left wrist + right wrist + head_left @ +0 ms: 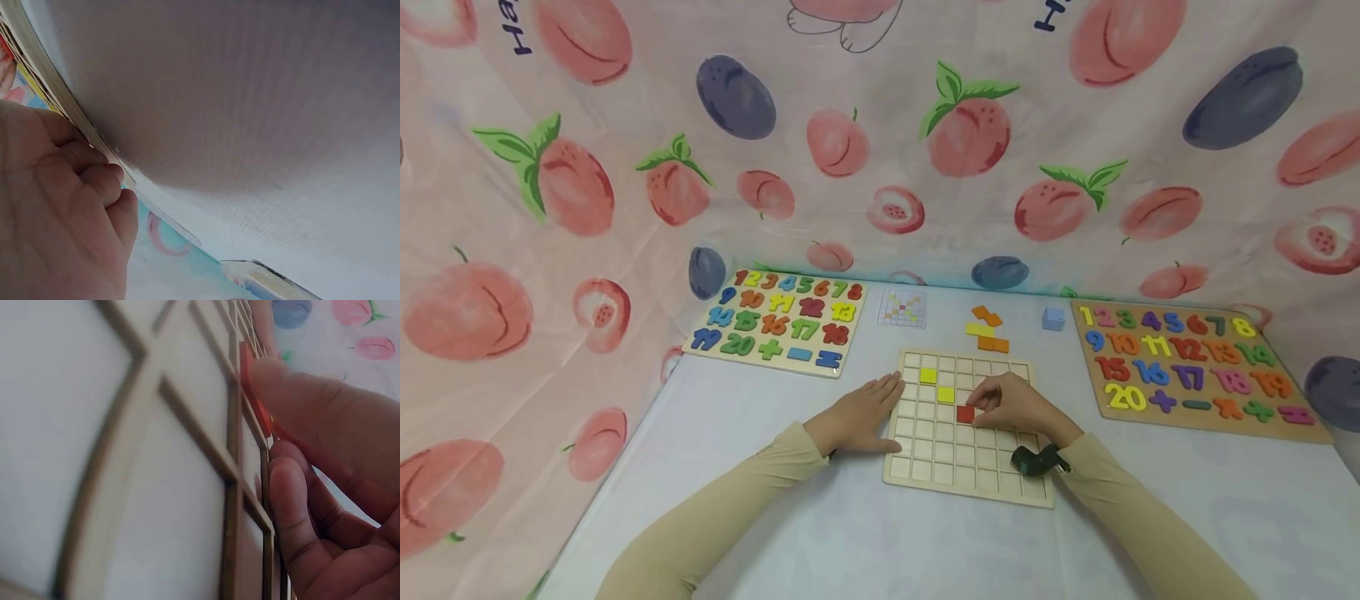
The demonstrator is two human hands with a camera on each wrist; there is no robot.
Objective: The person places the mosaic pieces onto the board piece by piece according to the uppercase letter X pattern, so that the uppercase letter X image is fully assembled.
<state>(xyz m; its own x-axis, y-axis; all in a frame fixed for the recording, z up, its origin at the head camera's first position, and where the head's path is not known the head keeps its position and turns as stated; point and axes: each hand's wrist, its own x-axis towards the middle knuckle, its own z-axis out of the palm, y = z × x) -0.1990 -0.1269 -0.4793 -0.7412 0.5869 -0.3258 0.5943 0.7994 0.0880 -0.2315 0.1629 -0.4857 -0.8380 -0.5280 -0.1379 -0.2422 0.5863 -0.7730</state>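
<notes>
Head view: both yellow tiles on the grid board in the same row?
No, the lower yellow tile sits one row down and one column right of the upper yellow tile.

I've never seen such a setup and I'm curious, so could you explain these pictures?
There's no robot here: a person works with two bare hands. Worn cameras took these: the wide picture from the head, looking forward and down, the close ones from each wrist. On the white surface lies a wooden grid board with two yellow tiles on it. Two number boards, a pattern card, loose orange and yellow pieces and a blue cube lie behind or beside it. The left hand rests at the board's left edge; the right hand pinches a red tile.
</notes>
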